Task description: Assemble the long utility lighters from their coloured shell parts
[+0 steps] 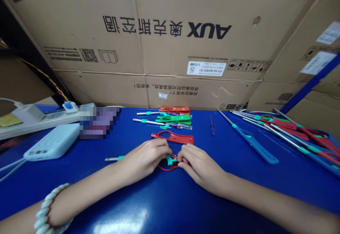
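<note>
A long-nozzle lighter lies partly assembled on the table, with its red handle shell (168,169), a green trigger piece (169,160) and a metal tube (111,159) visible. My left hand (148,156) is closed over its middle, fingertips pinched at the green trigger. Across from it, my right hand (199,165) pinches the handle end, where thin white wires show. The fingers hide much of the inside. Just beyond both hands is a loose red shell half (176,138). Farther back lie a green shell (180,119) and a red shell (176,110), with metal tubes and wires alongside.
A small screwdriver (212,129) lies right of the shells. Closed lighters, one blue (255,143) and several in a pile (300,131), occupy the right side. At left are a power bank (51,142) and a power strip (53,119). A cardboard sheet (159,57) stands behind.
</note>
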Motion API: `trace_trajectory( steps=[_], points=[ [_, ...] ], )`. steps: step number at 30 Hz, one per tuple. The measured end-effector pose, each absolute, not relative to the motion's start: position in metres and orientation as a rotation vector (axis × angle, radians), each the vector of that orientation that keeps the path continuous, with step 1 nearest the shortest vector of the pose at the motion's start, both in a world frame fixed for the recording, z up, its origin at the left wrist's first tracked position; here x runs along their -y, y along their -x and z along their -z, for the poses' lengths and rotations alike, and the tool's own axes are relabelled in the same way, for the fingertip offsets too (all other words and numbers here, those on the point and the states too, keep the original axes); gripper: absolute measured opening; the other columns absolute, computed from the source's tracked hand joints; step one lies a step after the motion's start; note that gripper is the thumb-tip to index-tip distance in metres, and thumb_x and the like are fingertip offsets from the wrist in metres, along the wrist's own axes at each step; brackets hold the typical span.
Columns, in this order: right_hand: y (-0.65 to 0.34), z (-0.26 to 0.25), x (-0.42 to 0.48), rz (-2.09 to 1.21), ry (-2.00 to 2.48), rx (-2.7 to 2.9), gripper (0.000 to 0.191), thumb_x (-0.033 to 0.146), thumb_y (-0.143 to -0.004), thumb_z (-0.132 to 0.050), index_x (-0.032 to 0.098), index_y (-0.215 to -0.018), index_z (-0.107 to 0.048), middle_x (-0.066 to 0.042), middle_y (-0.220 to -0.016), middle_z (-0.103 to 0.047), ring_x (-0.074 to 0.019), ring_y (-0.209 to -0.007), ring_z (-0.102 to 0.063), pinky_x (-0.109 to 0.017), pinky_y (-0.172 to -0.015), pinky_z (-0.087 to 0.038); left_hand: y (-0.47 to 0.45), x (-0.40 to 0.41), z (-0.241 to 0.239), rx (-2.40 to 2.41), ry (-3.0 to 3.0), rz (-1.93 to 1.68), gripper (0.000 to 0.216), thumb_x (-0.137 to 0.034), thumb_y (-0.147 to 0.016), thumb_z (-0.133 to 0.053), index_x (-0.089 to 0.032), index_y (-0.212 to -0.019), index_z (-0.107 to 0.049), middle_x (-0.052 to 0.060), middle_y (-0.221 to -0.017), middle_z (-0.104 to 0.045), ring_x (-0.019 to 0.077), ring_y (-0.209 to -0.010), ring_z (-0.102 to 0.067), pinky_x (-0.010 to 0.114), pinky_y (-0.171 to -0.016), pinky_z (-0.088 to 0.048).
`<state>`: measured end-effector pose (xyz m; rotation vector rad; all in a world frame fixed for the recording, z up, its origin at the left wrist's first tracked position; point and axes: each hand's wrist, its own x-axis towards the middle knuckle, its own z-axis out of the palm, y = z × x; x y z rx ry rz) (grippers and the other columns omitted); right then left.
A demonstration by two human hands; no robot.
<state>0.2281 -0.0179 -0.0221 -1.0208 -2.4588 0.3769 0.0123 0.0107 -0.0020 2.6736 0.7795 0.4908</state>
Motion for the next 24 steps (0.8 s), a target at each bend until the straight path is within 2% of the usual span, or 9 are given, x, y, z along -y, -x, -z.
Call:
trace_trajectory(
  steps=[6, 12, 17, 24],
  points=[
    [-0.2274, 0.0206, 0.0171, -0.388, 1.021, 2.455, 0.011, 0.011, -0.090, -0.052, 0.018, -0.082, -0.048, -0.002, -0.079, -0.051, -0.0160, -0.072, -0.048, -0.027, -0.065, -0.040, -0.0134, -0.0127, 0.0056, -0.801, -2.619, -0.523, 0.022, -0.007, -0.092, -0.042, -0.014, -0.099, -0.062, 0.005, -0.092, -0.061, 0.0170, -0.084, -0.058, 0.028, -0.076, -0.047],
    [-0.2268, 0.0202, 0.0179, -0.397, 1.026, 2.444, 0.013, 0.010, -0.088, -0.054, 0.018, -0.080, -0.048, -0.001, -0.078, -0.052, -0.0156, -0.071, -0.048, -0.026, -0.064, -0.040, -0.0137, -0.0125, 0.0036, -0.779, -2.670, -0.531, 0.021, -0.005, -0.092, -0.043, -0.014, -0.091, -0.062, 0.004, -0.087, -0.059, 0.0150, -0.079, -0.058, 0.024, -0.071, -0.046],
    [-0.2280, 0.0226, 0.0177, -0.398, 0.991, 2.423, 0.016, 0.010, -0.088, -0.054, 0.018, -0.076, -0.047, -0.001, -0.075, -0.052, -0.0154, -0.070, -0.048, -0.026, -0.063, -0.039, -0.0126, -0.0071, 0.0022, -0.799, -2.947, -0.405, 0.023, -0.004, -0.091, -0.042, -0.015, -0.088, -0.061, 0.003, -0.081, -0.055, 0.0146, -0.069, -0.054, 0.024, -0.061, -0.043],
    [-0.2283, 0.0264, 0.0168, -0.284, 0.938, 2.435, 0.017, 0.013, -0.090, -0.050, 0.018, -0.075, -0.047, -0.001, -0.072, -0.051, -0.0158, -0.068, -0.046, -0.026, -0.061, -0.038, -0.0135, -0.0042, 0.0045, -0.609, -3.378, -0.351, 0.013, -0.011, -0.094, -0.045, -0.013, -0.094, -0.059, 0.004, -0.080, -0.054, 0.0183, -0.069, -0.050, 0.028, -0.058, -0.042]
  ],
)
